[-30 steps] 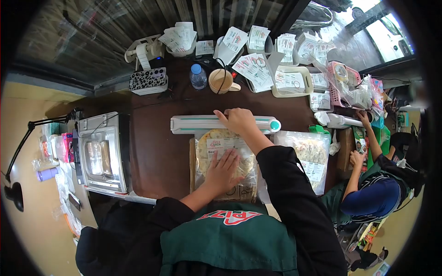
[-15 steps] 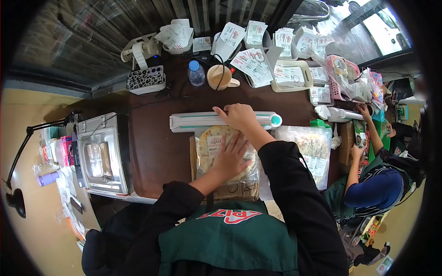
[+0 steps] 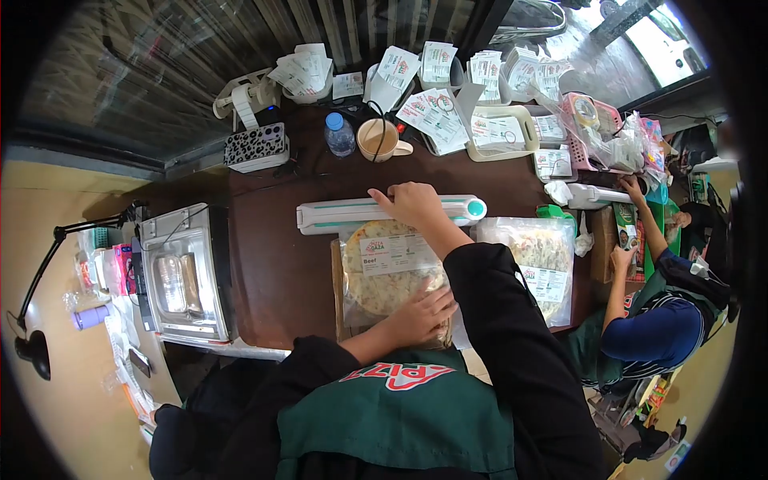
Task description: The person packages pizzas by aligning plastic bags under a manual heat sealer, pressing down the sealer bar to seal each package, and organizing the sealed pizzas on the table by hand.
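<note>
A round pizza in a clear bag (image 3: 380, 280), labelled "Beef", lies on a cardboard piece (image 3: 337, 276). Its upper edge meets a long white and green sealer bar (image 3: 336, 214). My right hand (image 3: 414, 206) rests on top of the bar, fingers curled over it. Near the bag's lower right corner is my left hand (image 3: 424, 315), its fingers bent and close together over the plastic; whether they pinch it I cannot make out. To the right lies a second bagged pizza (image 3: 538, 260) with a white label.
Behind stand a blue-capped bottle (image 3: 339, 136), a mug (image 3: 379, 140) and label stacks (image 3: 433, 112). A vacuum machine (image 3: 180, 276) is at left. At right, a co-worker's hands (image 3: 622, 258) hold a package beside a pink basket (image 3: 588, 120).
My left hand has slid down and right across the bag, from the pizza's middle to its lower right, uncovering the label. My right hand has stayed on the bar.
</note>
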A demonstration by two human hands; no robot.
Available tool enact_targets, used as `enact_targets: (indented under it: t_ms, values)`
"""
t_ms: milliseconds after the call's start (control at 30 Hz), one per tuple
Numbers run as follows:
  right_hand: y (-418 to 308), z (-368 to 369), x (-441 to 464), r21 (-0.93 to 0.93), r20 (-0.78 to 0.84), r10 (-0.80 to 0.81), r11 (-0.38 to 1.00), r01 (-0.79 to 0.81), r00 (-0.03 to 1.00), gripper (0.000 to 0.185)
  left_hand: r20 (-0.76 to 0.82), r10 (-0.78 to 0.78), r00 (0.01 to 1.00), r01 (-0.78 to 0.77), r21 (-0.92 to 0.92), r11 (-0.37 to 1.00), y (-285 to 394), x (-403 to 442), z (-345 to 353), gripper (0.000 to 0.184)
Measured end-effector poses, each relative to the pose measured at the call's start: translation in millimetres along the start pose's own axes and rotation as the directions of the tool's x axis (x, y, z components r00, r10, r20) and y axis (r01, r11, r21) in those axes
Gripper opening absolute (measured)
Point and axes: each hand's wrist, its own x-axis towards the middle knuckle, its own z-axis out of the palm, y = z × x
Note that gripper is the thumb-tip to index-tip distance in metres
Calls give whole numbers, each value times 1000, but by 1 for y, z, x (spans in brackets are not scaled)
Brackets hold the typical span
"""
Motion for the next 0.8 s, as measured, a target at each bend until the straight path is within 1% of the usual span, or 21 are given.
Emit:
enact_targets:
  t_ms: [33,67,100,133,167,267,333,367,467,533,567,633,667,733,800]
  values:
    - [0,0,-1,-2,2,-3,1000,3,1000,70,-58,-21,998,19,-25,999,-2,-8,-1,67]
    - [-1,0,-1,-6,-13,-10,1000,10,1000,70,-122,-157,980,164,42,986,-4,-13,-1,67]
    - [1,2,-1,-9,-31,-16,1000,16,999,70,-193,-283,939,306,102,947,-7,-14,-11,68]
    - [0,3,-1,-11,-48,-22,1000,21,999,70,-270,-395,878,444,150,884,-11,-14,-19,69]
    - [0,4,-2,-11,-53,-25,1000,25,998,69,-290,-405,867,467,192,863,-19,-11,-25,73]
    - [-3,2,-5,-36,-90,-45,998,42,995,69,-168,-229,959,267,260,928,-43,8,-37,69]
    - [-3,0,-11,-84,-142,-73,995,62,987,69,-49,-147,988,155,271,950,-51,13,-41,67]
    - [-3,0,-12,-99,-131,-56,994,43,990,68,13,-106,994,99,270,958,-53,14,-42,67]
    - [-9,-2,-11,-138,-66,0,990,-9,998,69,-122,-74,990,102,240,965,-55,13,-34,64]
    - [-15,-11,-9,-164,4,43,986,-42,999,70,-67,-108,992,122,251,960,-51,13,-40,63]
    - [-17,-15,-8,-148,9,39,988,-37,999,72,-38,-126,991,131,255,958,-50,14,-42,63]
    - [-21,-19,-4,-112,16,33,993,-32,999,74,-79,-103,992,120,271,955,-53,13,-33,63]
    - [-24,-19,-2,-126,45,44,991,-38,998,74,-98,-91,991,115,278,954,-56,13,-29,63]
    - [-30,-13,1,-153,101,68,987,-52,993,73,-31,-117,993,121,297,947,-54,15,-35,64]
    - [-31,-6,0,-111,80,93,990,-84,992,73,13,-136,991,126,295,947,-53,15,-38,64]
